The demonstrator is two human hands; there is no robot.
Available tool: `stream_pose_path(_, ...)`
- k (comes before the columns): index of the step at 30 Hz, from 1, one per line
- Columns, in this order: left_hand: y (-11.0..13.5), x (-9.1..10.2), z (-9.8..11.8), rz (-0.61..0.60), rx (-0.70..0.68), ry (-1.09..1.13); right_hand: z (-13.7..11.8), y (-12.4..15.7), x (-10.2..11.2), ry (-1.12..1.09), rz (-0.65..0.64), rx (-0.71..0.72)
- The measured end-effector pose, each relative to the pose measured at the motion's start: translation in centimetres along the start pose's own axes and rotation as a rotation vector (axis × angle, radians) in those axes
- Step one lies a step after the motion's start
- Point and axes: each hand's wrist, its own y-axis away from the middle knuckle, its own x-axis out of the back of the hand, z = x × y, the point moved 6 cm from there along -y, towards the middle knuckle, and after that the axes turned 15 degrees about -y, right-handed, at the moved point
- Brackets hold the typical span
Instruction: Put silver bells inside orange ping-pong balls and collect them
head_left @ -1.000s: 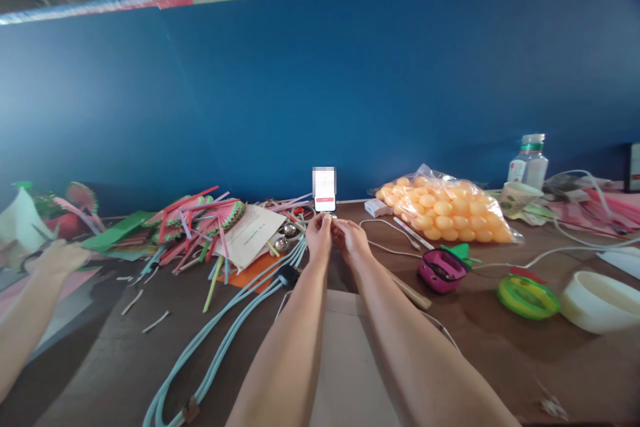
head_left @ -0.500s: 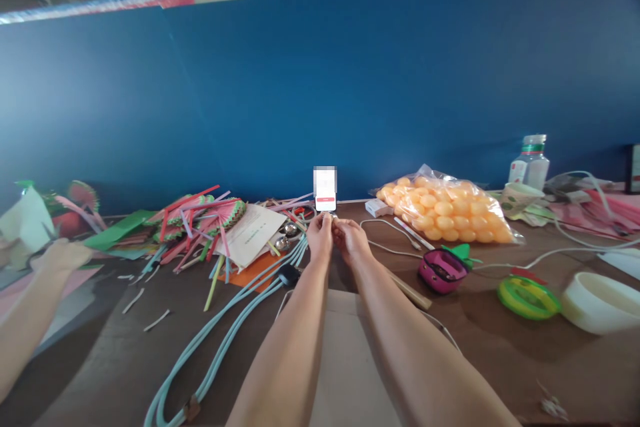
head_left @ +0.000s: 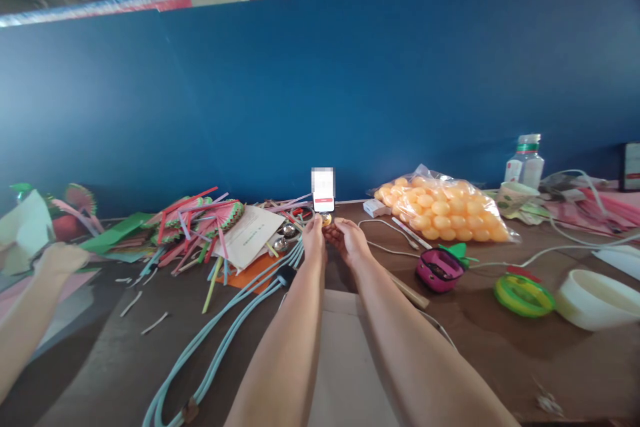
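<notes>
My left hand (head_left: 313, 240) is closed, thumb and fingers pinching a small round gold-coloured piece (head_left: 327, 219) whose kind is too small to make out. Just to its right, my right hand (head_left: 350, 240) has its fingers half curled, thumb a little apart from them and nothing visible held. Its fingertips are close beneath the gold piece; whether they touch it I cannot tell. Directly beyond both hands a phone (head_left: 323, 197) with a lit, partly blurred screen stands upright. Shiny silver balls (head_left: 281, 244) lie left of my left hand, beside light blue cords (head_left: 220, 333).
Striped paper strips (head_left: 200, 227) and a white sheet (head_left: 250, 233) lie left. Another person's hand (head_left: 63, 259) is at far left. To the right are a bag of orange balls (head_left: 445, 210), a purple case (head_left: 439, 271), green tape (head_left: 523, 295), a white bowl (head_left: 590, 313) and cables.
My right hand has drawn slightly away from the left, its fingers loosening. The gold piece now shows more plainly by my left fingertips. The view has shifted slightly.
</notes>
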Motion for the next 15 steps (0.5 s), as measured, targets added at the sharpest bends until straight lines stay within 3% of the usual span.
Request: stream_pose_path(15,0.27,-0.21,0.44,-0.031,-0.074,-0.05,0.13,-0.51,0.37,0.093,0.031,0.044)
